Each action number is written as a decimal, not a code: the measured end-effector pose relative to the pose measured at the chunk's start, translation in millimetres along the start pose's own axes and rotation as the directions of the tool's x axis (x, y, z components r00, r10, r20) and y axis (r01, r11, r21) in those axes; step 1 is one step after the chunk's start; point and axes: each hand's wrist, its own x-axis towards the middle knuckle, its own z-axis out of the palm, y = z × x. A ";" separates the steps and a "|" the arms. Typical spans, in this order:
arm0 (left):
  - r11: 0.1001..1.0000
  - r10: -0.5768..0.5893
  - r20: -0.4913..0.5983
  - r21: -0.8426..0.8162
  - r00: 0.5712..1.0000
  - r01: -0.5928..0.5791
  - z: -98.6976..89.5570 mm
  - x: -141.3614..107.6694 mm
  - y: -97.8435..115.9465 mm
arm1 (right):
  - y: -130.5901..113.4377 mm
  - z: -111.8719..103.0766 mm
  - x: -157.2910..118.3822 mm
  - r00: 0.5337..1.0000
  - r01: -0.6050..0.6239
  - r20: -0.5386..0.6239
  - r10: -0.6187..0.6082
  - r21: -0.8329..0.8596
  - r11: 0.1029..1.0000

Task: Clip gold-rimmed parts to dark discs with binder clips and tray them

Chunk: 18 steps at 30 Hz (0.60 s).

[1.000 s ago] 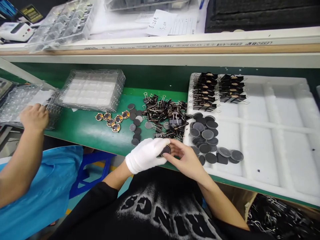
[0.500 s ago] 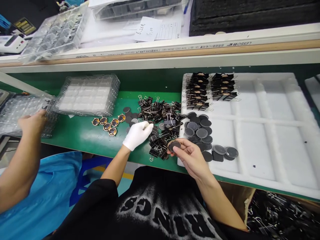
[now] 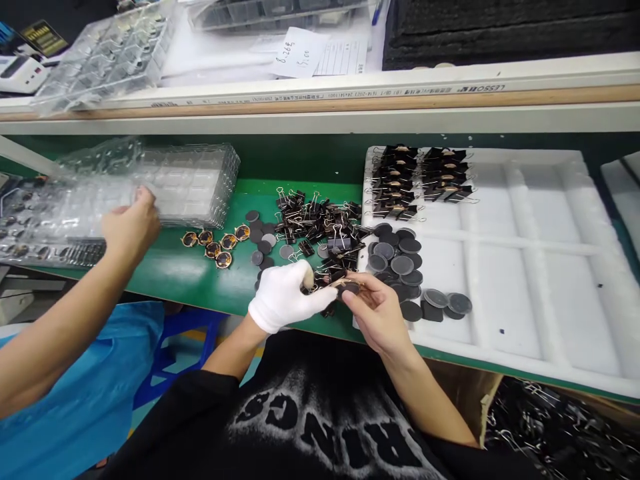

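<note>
My bare right hand (image 3: 377, 310) pinches a gold-rimmed watch case (image 3: 349, 287) with a dark round disc against it. My left hand (image 3: 290, 297), in a white glove, has come up to the same piece; its fingers are closed on a binder clip, mostly hidden, with thin wire showing beneath the thumb. Beyond both hands lies a heap of black binder clips (image 3: 320, 223). Dark round discs (image 3: 265, 247) lie left of the heap, and more grey and black discs (image 3: 403, 265) are to its right. Several gold-rimmed watch cases (image 3: 223, 259) rest on the green table.
A white foam tray (image 3: 520, 267) at right bears rows of clipped pieces (image 3: 397, 180). Stacked clear plastic trays (image 3: 185, 183) stand at left, where a co-worker's hand (image 3: 131, 223) handles another clear tray. A box of binder clips (image 3: 545, 427) sits below right. A shelf edge (image 3: 320, 120) crosses behind.
My left hand has moved from the clip heap right and toward me, meeting the watch case in my right hand. The co-worker's hand has moved right, with a clear tray lifted.
</note>
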 end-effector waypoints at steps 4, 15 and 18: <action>0.994 -0.025 0.251 -0.100 0.968 0.052 -5.6 2.0 -0.1 | -1.2 -4.6 -4.0 0.999 0.042 0.033 -0.041 -0.037 0.998; 0.975 -0.067 0.209 -0.192 0.976 0.108 4.1 -2.0 1.2 | -13.2 9.5 1.7 0.967 -0.089 -0.184 0.176 0.406 0.910; 0.935 -0.132 0.254 -0.289 0.958 0.205 6.9 -5.4 8.8 | -15.3 20.3 2.7 0.949 -0.096 -0.209 0.236 0.521 0.848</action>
